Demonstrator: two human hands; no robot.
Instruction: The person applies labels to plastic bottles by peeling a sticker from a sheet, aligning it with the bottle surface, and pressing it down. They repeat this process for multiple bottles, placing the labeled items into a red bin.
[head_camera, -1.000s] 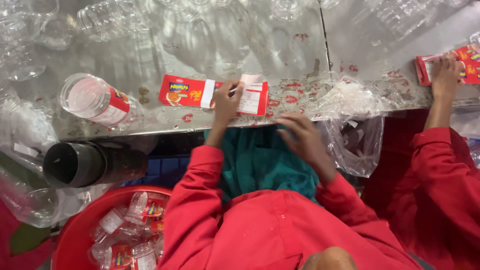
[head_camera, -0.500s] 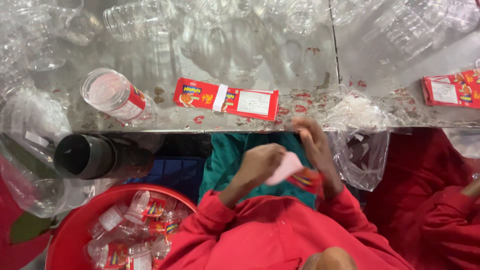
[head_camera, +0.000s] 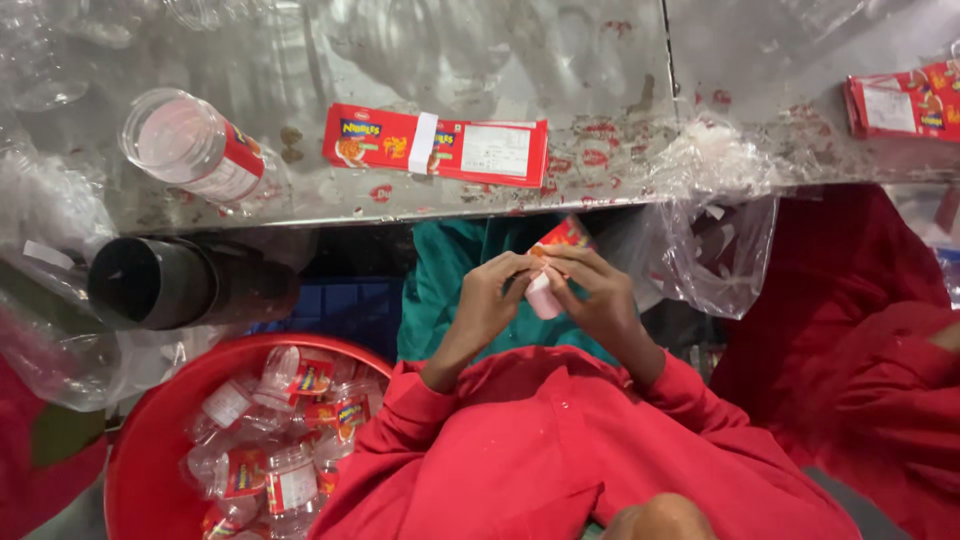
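A scuffed steel worktable (head_camera: 600, 60) gleams under overhead light, with a red plastic tub (head_camera: 150, 440) below it.

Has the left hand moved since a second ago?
Yes. The left hand has left the red label strip on the metal table, pulling back below the table edge to the lap.

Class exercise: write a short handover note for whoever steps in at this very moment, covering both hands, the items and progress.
Left hand and right hand: together pinching a small red and white sticker label above the lap.
Stack of red labels: on the metal table.
Clear plastic jar with red label: lying on the table, left.
Done: labelled jars in the red tub.
Left: unclear.
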